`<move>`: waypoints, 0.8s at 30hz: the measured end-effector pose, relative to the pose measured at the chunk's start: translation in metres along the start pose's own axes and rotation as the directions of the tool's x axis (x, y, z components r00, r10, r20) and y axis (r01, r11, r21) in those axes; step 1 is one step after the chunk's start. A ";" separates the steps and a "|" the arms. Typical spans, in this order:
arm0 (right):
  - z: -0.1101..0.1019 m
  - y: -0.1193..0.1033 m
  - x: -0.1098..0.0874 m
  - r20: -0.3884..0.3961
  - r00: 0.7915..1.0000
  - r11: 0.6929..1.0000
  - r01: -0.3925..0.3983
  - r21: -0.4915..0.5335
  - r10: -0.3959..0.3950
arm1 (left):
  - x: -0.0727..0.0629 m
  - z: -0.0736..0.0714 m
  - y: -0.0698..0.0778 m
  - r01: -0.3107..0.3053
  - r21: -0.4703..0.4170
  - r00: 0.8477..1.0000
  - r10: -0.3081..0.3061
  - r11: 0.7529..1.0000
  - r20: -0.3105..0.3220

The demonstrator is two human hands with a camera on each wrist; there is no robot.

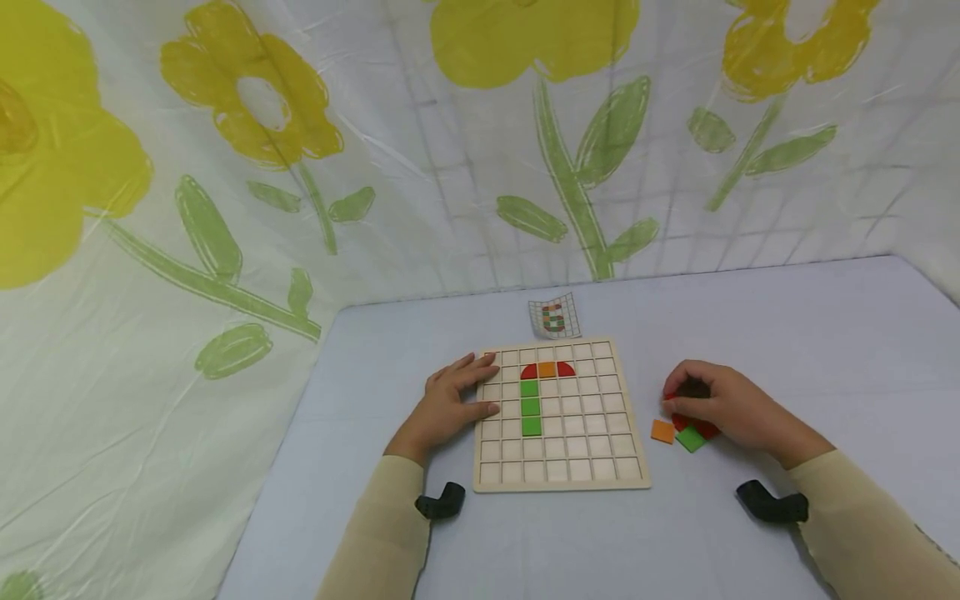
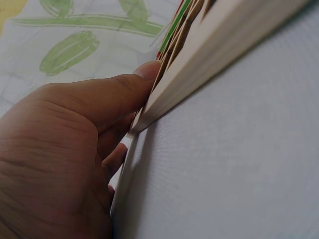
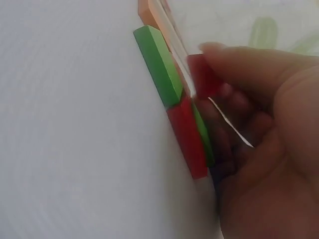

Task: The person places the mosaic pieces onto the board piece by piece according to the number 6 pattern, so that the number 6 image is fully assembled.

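Note:
On the table lies a square wooden grid board (image 1: 566,450). Its tiles are an orange square (image 1: 547,369) between two red rounded pieces (image 1: 528,372), with green squares (image 1: 531,407) in a column below the left one. My left hand (image 1: 452,403) rests on the board's left edge, fingers spread, the thumb (image 2: 119,94) lying on the rim in the left wrist view. To the right of the board, my right hand (image 1: 723,408) pinches a red tile (image 3: 204,74) between thumb and fingers. Below it are a loose green tile (image 3: 157,64), a red tile (image 3: 188,139) and an orange tile (image 1: 663,431).
Behind the board lies a small paper card (image 1: 555,316) printed with a coloured grid pattern. The white table (image 1: 405,333) ends at a hanging sheet (image 1: 420,192) with yellow flowers. Black wrist mounts (image 1: 772,502) sit on both cream sleeves.

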State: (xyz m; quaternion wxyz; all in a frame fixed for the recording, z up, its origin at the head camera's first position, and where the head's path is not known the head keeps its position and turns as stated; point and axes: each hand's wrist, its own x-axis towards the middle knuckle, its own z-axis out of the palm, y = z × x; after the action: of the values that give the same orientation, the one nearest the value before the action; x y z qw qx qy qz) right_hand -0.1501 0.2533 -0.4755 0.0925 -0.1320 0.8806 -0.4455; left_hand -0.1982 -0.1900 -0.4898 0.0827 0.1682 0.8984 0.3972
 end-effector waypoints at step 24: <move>-0.001 -0.001 -0.002 -0.089 0.996 0.991 0.000 0.136 0.012 | 0.000 0.000 0.000 0.012 -0.005 1.000 -0.012 1.000 -0.001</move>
State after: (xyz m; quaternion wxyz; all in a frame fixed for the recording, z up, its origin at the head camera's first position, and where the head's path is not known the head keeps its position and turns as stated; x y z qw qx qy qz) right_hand -0.1484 0.2543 -0.4737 0.0630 -0.1027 0.8519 -0.5096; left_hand -0.1980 -0.1900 -0.4899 0.0852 0.1624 0.8985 0.3988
